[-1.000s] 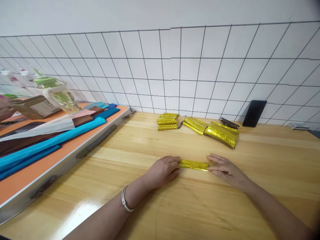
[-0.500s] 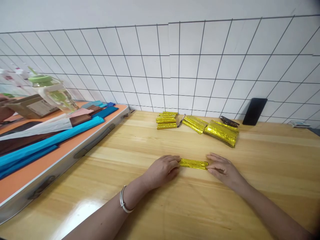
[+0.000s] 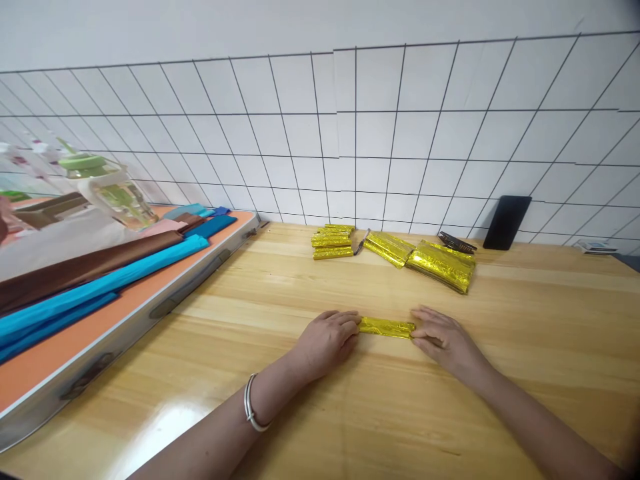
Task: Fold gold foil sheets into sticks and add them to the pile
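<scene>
A folded strip of shiny gold foil paper (image 3: 386, 327) lies crosswise on the wooden table (image 3: 280, 413). My left hand (image 3: 331, 340) grips its left end, fingers bent together over it and hiding that tip. At the right end, my right hand (image 3: 440, 335) pinches the strip between thumb and fingers. Farther back are several folded gold strips (image 3: 333, 241), a small gold foil sheet (image 3: 389, 248) and a thicker stack of gold foil sheets (image 3: 441, 265).
A black hair claw clip (image 3: 457, 243) sits behind the stack, and a black phone (image 3: 507, 223) leans on the tiled wall. On the orange surface at left lie blue folded cloth or paper (image 3: 150, 273), a cardboard box (image 3: 50, 210) and a green-lidded bottle (image 3: 113, 190). Another person's hand (image 3: 4, 223) shows at the edge.
Both my hands and the gold strip have hardly moved. At the left, the pale sheet now spreads higher over the front of the box, and the other person's hand has shifted.
</scene>
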A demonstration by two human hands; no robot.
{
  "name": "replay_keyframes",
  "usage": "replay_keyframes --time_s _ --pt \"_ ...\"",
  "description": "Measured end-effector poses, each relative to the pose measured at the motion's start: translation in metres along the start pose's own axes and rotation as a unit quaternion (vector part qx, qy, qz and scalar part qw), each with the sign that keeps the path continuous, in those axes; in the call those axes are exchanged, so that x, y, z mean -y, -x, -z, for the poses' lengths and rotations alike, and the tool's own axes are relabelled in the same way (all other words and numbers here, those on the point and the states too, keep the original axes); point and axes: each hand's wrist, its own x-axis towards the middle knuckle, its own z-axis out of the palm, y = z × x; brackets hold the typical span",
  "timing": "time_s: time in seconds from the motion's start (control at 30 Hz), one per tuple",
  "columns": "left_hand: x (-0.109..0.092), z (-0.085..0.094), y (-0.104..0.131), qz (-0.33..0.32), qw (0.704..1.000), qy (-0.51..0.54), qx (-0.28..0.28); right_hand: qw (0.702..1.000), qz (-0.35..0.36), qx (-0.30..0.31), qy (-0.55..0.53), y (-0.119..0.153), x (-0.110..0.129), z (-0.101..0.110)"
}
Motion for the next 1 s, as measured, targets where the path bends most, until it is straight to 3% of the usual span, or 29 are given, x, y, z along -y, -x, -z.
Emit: replay_keyframes --time_s 0.3,0.5,0.73,0.87,1.0 --pt "-0.01 -0.006 0.0 0.002 0.999 -0.032 -0.029 0.995 0.046 0.016 0.088 0.001 0.029 0.009" --pt "-0.013 -0.003 -0.002 -0.007 0.999 -0.035 -0.027 0.984 0.068 0.116 0.115 0.001 0.053 -0.001" --pt "-0.016 -0.005 -0.002 -0.014 1.0 -0.016 0.003 0.978 0.079 0.159 0.113 0.002 0.05 -0.004" --pt "-0.018 -0.011 -0.001 -0.057 0.997 0.008 0.043 0.978 0.076 0.154 0.117 0.002 0.051 -0.004" --pt "-0.019 -0.014 -0.001 -0.061 0.997 0.012 0.049 0.98 0.078 0.144 0.112 0.003 0.052 -0.005"
